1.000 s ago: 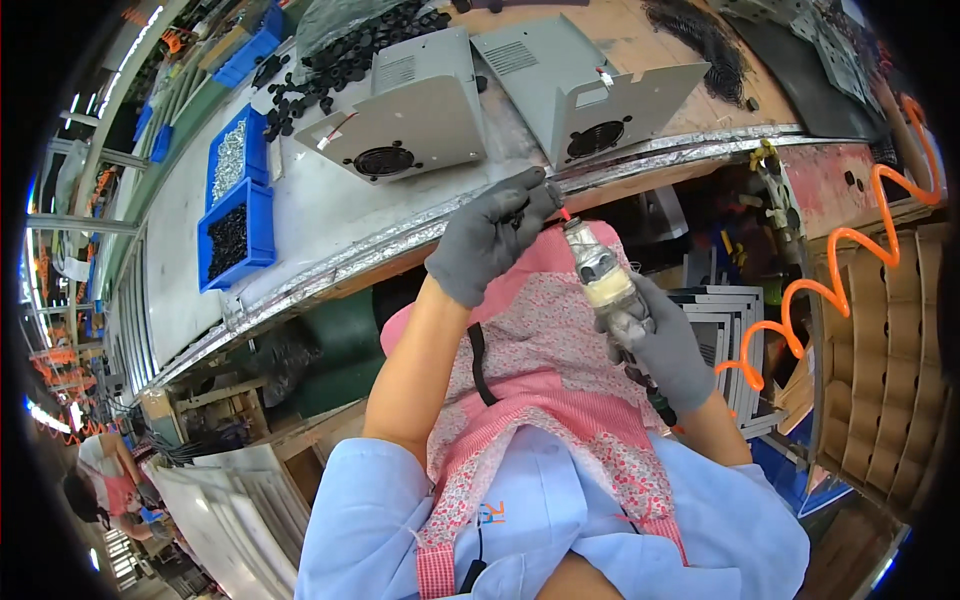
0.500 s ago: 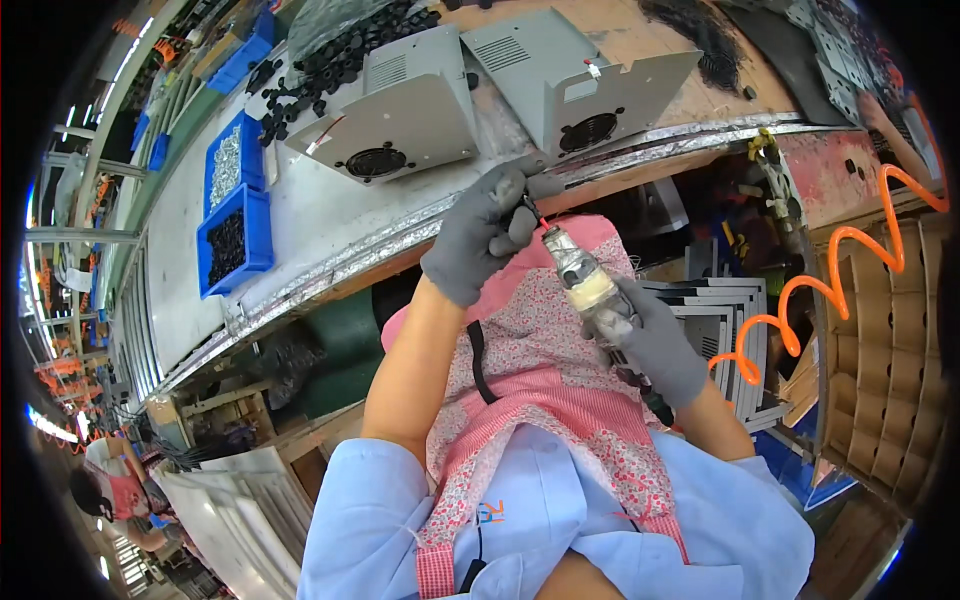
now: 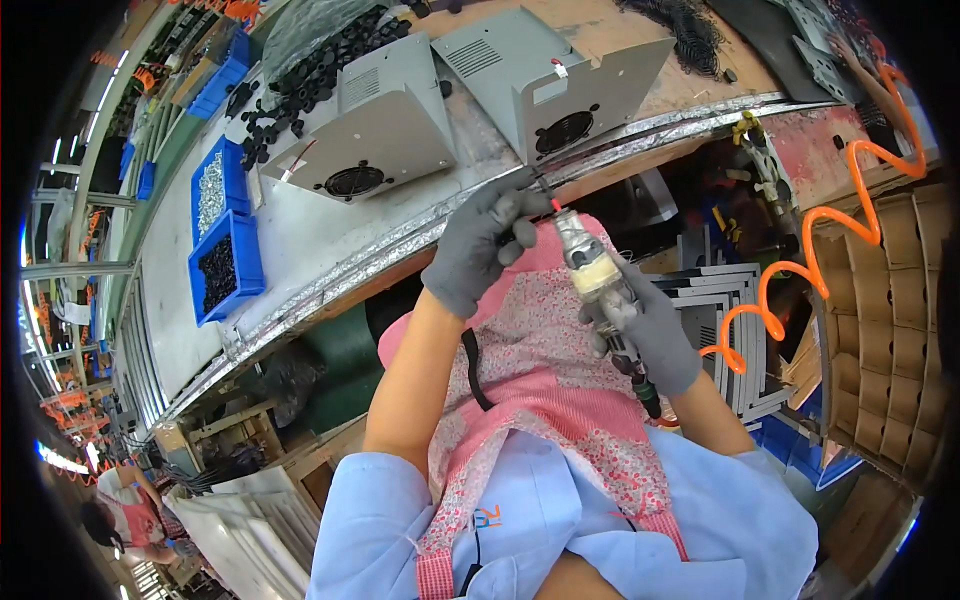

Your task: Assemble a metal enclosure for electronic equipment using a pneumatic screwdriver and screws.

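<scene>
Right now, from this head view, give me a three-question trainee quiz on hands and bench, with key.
1. Open: which hand grips the power screwdriver?
2. True or false: the blue bin of black parts sits nearer the front edge of the bench than the blue bin of silver parts.
3. Count: how many gray sheet-metal housings with round black fans stand on the bench?

Key
1. The right hand, in a gray glove.
2. True.
3. Two, side by side.
</scene>
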The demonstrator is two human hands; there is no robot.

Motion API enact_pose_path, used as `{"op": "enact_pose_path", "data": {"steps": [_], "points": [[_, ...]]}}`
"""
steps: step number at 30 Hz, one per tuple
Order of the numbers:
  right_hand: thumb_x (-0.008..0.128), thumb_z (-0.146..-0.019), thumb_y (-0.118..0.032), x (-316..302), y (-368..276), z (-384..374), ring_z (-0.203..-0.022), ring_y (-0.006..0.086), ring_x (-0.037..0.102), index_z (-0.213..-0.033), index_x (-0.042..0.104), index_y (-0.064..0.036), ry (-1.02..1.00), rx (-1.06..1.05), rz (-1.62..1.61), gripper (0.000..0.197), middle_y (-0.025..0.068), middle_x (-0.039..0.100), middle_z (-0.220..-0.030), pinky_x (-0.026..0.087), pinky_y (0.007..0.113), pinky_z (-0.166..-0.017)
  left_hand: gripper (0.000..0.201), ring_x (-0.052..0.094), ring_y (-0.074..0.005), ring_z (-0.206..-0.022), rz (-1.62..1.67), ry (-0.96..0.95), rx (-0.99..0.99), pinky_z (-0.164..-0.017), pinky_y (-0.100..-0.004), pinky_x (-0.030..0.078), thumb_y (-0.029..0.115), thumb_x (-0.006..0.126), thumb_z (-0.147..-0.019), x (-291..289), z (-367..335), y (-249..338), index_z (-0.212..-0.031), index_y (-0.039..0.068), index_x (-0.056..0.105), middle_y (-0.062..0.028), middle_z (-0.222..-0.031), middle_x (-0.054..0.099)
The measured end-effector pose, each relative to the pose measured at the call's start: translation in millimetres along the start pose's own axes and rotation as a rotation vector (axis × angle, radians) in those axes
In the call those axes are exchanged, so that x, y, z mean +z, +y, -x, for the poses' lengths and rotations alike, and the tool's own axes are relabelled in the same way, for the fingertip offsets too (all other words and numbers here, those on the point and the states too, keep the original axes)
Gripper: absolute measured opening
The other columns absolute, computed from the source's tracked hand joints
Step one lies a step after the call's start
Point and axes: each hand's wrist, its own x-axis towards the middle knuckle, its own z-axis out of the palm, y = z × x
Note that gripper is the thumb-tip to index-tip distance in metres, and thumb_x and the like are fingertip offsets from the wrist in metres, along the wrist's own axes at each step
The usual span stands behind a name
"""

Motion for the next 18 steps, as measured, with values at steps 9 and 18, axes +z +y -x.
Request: {"op": "enact_pose_path", "data": {"steps": [9, 18], "points": [[0.056, -0.092, -0.017, -12.7, 6.2, -20.5, -0.062, 0.0139, 0.059, -0.141, 0.035, -0.0083, 0.021, 0.020, 0.064, 0.054, 0.0094, 0.060, -0.083, 0.050, 0.027, -0.051, 0.030, 0.039, -0.0073, -0.047, -0.472, 0.394, 0.037, -0.041, -0.0186, 0.029, 0.031, 0.044, -0.097, 18.7, -37.8, 26.2, -0.108, 0.006, 0.057, -0.0004, -0.063, 0.049], [0.058, -0.092, -0.033, -14.2, -3.9, -29.7, -0.058, 0.0136, 0.059, -0.138, 0.037, -0.0073, -0.053, 0.055, -0.022, 0.057, 0.0102, 0.060, -0.083, 0.051, 0.028, -0.049, 0.025, 0.039, -0.0074, -0.045, -0.547, 0.264, -0.049, -0.039, -0.0220, 0.029, 0.027, 0.042, -0.095, 7.2, -54.2, 30.8, -0.093, 0.006, 0.056, -0.0003, -0.059, 0.047]]}}
